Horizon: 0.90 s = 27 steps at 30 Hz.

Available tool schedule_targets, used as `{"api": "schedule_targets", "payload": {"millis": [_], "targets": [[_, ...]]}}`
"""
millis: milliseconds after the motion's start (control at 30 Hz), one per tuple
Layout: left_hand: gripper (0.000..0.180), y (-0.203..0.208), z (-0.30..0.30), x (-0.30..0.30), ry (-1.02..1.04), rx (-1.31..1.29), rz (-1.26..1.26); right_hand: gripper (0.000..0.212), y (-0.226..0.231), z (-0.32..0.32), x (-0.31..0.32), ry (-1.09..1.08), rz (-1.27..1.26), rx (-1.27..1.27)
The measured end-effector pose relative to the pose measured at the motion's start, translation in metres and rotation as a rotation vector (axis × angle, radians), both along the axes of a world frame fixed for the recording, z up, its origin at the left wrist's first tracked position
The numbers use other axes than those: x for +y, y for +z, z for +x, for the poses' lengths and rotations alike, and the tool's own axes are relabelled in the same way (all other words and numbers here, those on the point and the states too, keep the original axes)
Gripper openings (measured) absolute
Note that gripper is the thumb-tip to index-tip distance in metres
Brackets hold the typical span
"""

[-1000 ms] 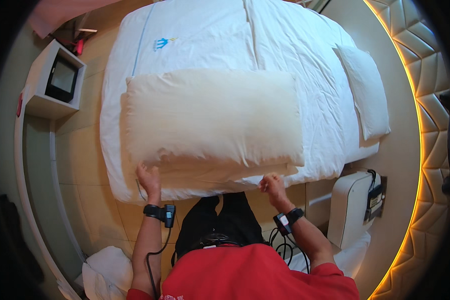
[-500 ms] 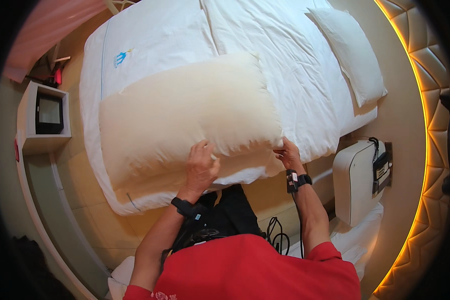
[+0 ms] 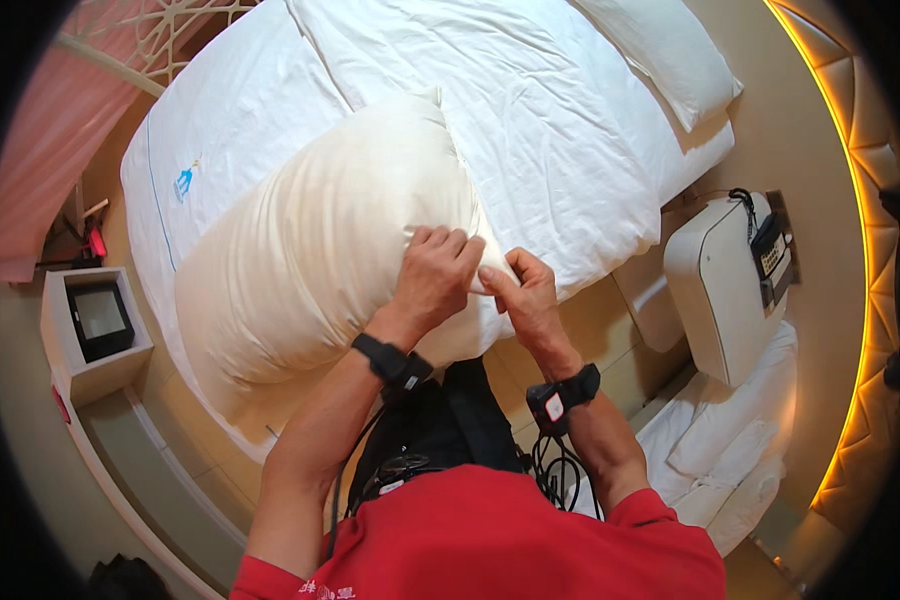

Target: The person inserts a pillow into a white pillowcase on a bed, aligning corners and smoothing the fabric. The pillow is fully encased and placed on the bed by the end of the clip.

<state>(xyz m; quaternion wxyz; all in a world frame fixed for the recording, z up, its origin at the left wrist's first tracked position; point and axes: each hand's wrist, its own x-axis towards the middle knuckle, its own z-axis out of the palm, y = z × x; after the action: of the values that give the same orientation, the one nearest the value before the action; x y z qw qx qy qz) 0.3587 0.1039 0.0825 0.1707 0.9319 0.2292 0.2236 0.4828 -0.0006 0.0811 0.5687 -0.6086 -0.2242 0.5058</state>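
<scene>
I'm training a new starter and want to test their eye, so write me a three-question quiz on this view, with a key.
1. True or false: the left hand and the right hand are both on the cream pillow.
2. Multiple choice: what colour is the person's shirt?
a) blue
b) red
c) green
3. Fill in the blank: the pink curtain hangs toward the upper ____ of the picture.

Key
1. True: both hold it near its end at the picture's right.
2. b
3. left
</scene>
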Motion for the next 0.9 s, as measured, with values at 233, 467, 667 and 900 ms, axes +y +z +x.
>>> {"api": "schedule_targets", "payload": {"millis": [233, 467, 667, 900], "targets": [[0.028, 0.004, -0.065, -0.059, 0.013, -0.010, -0.239, 0.016, -0.117, -0.019, -0.073, -0.205, -0.291, 0.025], [0.021, -0.070, -0.045, -0.104, -0.077, 0.214, -0.200, 0.014, -0.225, -0.025, -0.110, -0.337, -0.390, 0.287], [0.015, -0.083, -0.041, -0.108, -0.164, 0.275, -0.270, 0.006, -0.180, -0.001, -0.105, -0.255, -0.195, 0.225], [0.015, -0.049, -0.014, -0.086, -0.114, 0.098, -0.545, 0.006, -0.178, 0.044, -0.060, -0.262, -0.387, 0.037]]}}
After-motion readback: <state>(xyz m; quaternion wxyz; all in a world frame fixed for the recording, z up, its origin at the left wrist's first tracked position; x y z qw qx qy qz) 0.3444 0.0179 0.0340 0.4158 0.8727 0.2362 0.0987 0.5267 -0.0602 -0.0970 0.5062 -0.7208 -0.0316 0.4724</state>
